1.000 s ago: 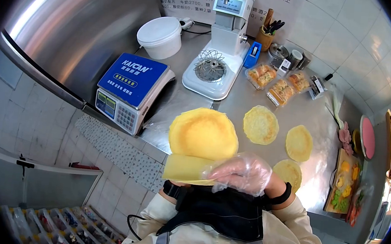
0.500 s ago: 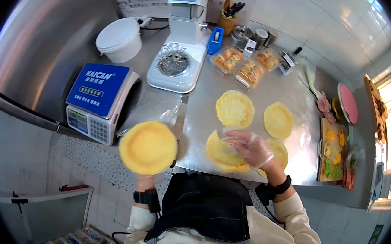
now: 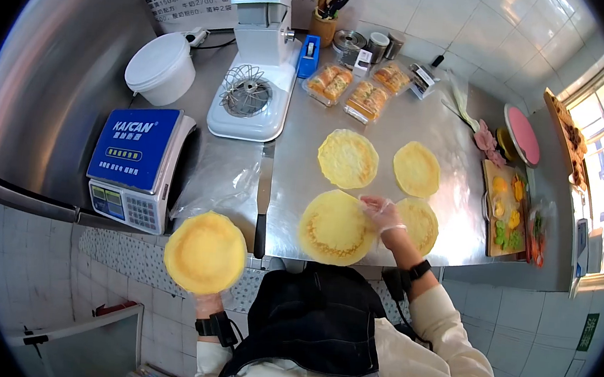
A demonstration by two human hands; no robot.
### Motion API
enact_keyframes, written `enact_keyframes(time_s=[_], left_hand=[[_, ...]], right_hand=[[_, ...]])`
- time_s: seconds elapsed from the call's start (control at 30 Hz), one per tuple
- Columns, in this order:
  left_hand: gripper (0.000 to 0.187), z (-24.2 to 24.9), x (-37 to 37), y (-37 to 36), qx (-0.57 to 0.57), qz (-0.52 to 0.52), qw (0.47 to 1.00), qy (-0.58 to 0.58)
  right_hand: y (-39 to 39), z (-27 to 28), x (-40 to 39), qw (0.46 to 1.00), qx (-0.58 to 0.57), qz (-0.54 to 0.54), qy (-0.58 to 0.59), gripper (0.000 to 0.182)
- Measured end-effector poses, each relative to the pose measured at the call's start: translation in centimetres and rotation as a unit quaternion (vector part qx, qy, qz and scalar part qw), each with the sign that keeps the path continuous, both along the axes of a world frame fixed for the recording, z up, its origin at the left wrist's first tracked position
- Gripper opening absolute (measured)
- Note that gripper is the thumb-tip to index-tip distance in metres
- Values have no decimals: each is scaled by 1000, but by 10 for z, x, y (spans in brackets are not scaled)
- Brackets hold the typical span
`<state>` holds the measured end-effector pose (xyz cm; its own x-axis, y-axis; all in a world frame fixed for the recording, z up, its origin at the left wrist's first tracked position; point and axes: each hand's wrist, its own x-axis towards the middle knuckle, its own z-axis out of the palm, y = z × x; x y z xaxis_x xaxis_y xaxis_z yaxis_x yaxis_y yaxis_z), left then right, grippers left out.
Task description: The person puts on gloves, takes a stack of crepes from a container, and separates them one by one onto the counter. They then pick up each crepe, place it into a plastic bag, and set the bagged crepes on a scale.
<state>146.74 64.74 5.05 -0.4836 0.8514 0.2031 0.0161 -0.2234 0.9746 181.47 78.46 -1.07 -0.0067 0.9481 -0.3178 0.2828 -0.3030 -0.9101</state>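
Note:
A round yellow pancake (image 3: 206,253) lies over my left hand (image 3: 209,302), which supports it from below at the counter's front edge; the fingers are hidden under it. My right hand (image 3: 380,213), in a clear plastic glove, has its fingertips at the upper right edge of a larger pancake (image 3: 336,227) on the steel counter. Whether they pinch that edge is hard to make out. Another pancake (image 3: 416,226) lies partly beside and under this hand. Farther back are two more, one at the left (image 3: 348,159) and one at the right (image 3: 416,169).
A blue scale (image 3: 137,147), white bucket (image 3: 160,68) and mixer (image 3: 252,98) stand at the left. A spatula (image 3: 262,214) lies near the front edge. Packaged rolls (image 3: 329,84) sit behind the pancakes. A board (image 3: 504,213) with cut fruit is at the right.
My right hand has moved from above the front pancake to its upper right edge, and that pancake now lies spread flat. The spatula, covered before, shows. The view has shifted slightly.

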Motion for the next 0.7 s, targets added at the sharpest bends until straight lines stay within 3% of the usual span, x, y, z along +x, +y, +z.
enact_keyframes(time_s=[0.03, 0.1, 0.37, 0.43, 0.47, 0.53, 0.57, 0.63, 0.67, 0.7], left_hand=[[71, 0, 2, -1, 0, -2, 1000, 6], [72, 0, 4, -2, -2, -5, 1000, 17], [73, 2, 15, -8, -12, -11, 997, 70], [74, 4, 17, -9, -14, -10, 996, 89], [74, 5, 19, -10, -15, -12, 995, 102], [74, 7, 22, -10, -12, -23, 990, 136], [75, 8, 23, -9, -9, -31, 987, 154], [75, 9, 27, -4, -2, -49, 980, 192], [75, 8, 29, -1, 5, -59, 976, 210], [75, 5, 32, 4, 11, -68, 972, 225]], right_hand=[[3, -25, 9, 998, -3, -1, -67, 29], [6, -48, 17, 998, 8, -22, -59, 28], [15, -63, 28, 995, 90, -6, -50, 25], [18, -52, 24, 975, 126, 10, -181, 23], [16, -42, 22, 976, 129, 22, -173, 23], [6, -3, 12, 921, 220, 19, -321, 23], [11, 0, 6, 923, 226, 33, -309, 23], [15, 8, -4, 986, 127, 27, -103, 29], [15, 15, -13, 986, 128, 32, -97, 29], [15, 30, -28, 992, 44, 73, 94, 32]])
